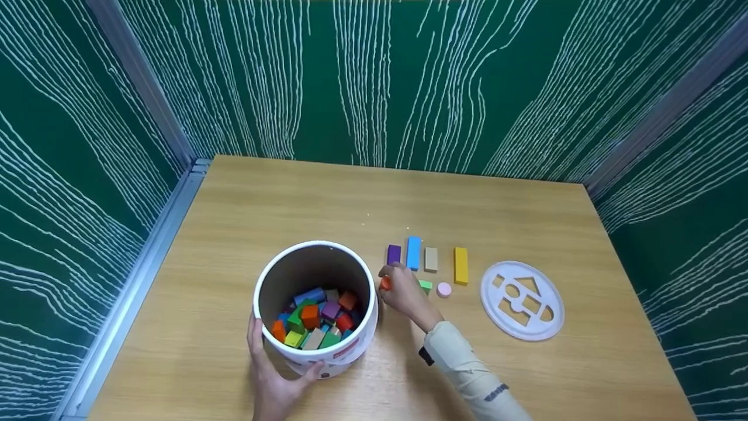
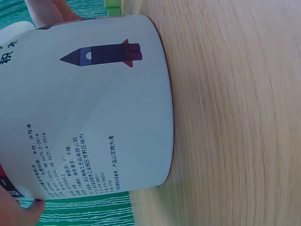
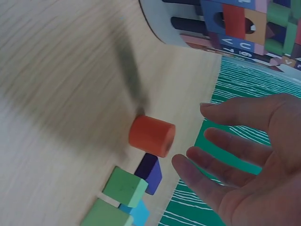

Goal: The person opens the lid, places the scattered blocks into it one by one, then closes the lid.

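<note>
A white bucket (image 1: 359, 342) of coloured wooden blocks stands on the table, open at the top. My left hand (image 1: 276, 386) grips its near left side, fingers on the left wall and thumb on the front. Blocks of many colours (image 1: 310, 316) lie heaped inside. To the right of the bucket, my right hand (image 1: 407, 294) hovers over an orange cylinder block (image 3: 151, 135). The right wrist view has its fingers spread beside the cylinder, with a gap between. Green blocks (image 3: 125, 186) and a purple block (image 3: 149, 172) sit close to the cylinder.
Beyond the right hand stand a blue block (image 1: 414, 252), a tan block (image 1: 431, 259) and a yellow block (image 1: 461, 266), with a pink round block (image 1: 444, 290) nearer. A white lid with shape cutouts (image 1: 540, 330) lies farther right. Green walls (image 1: 318, 76) enclose the table.
</note>
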Available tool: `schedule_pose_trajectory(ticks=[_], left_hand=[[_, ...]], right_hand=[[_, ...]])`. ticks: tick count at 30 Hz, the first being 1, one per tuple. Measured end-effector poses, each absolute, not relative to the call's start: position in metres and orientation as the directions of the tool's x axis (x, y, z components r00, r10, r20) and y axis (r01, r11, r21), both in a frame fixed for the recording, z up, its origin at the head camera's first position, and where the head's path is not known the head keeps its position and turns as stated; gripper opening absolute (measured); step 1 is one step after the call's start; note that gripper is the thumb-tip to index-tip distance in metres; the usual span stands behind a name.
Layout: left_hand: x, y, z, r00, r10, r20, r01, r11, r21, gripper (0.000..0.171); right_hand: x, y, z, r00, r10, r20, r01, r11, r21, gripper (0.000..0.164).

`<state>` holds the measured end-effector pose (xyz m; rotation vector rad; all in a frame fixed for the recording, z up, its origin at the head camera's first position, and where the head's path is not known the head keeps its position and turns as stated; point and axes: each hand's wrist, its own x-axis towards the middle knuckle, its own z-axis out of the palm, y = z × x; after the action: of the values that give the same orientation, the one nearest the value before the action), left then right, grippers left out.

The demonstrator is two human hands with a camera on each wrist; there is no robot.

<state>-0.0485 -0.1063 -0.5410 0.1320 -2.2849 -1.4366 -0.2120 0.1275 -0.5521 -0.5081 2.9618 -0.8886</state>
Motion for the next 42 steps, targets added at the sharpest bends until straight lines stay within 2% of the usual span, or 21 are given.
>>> schedule_pose_trajectory(ticks=[9, 15, 17, 21, 25, 31, 37, 42], left_hand=[[-0.049, -0.104, -0.540, -0.897, -0.313, 0.312, 0.147, 0.454, 0.879, 0.114], [-0.049, -0.104, -0.540, -0.894, -0.320, 0.314, 0.141, 0.464, 0.875, 0.115], [-0.049, -0.104, -0.540, -0.892, -0.319, 0.319, 0.145, 0.467, 0.872, 0.114], [-0.050, -0.104, -0.542, -0.879, -0.307, 0.366, 0.199, 0.461, 0.865, 0.115], [-0.051, -0.104, -0.543, -0.871, -0.301, 0.387, 0.225, 0.457, 0.861, 0.116], [-0.050, -0.104, -0.541, -0.880, -0.311, 0.359, 0.198, 0.447, 0.872, 0.118], [-0.049, -0.105, -0.540, -0.892, -0.316, 0.322, 0.162, 0.441, 0.882, 0.117], [-0.049, -0.106, -0.540, -0.895, -0.321, 0.311, 0.150, 0.439, 0.886, 0.117]], right_hand=[[-0.212, 0.129, -0.558, -0.950, -0.312, -0.003, -0.261, 0.802, -0.538, 0.029], [-0.212, 0.130, -0.560, -0.948, -0.319, -0.009, -0.267, 0.808, -0.525, 0.028], [-0.212, 0.130, -0.561, -0.943, -0.333, 0.018, -0.294, 0.803, -0.518, 0.025], [-0.211, 0.131, -0.567, -0.907, -0.384, 0.172, -0.417, 0.770, -0.483, 0.005], [-0.209, 0.132, -0.570, -0.872, -0.421, 0.251, -0.490, 0.744, -0.454, 0.014], [-0.208, 0.133, -0.569, -0.891, -0.423, 0.166, -0.445, 0.740, -0.505, 0.005], [-0.208, 0.132, -0.566, -0.923, -0.386, 0.002, -0.318, 0.758, -0.570, 0.006], [-0.206, 0.130, -0.564, -0.926, -0.372, -0.064, -0.257, 0.746, -0.615, 0.008]])
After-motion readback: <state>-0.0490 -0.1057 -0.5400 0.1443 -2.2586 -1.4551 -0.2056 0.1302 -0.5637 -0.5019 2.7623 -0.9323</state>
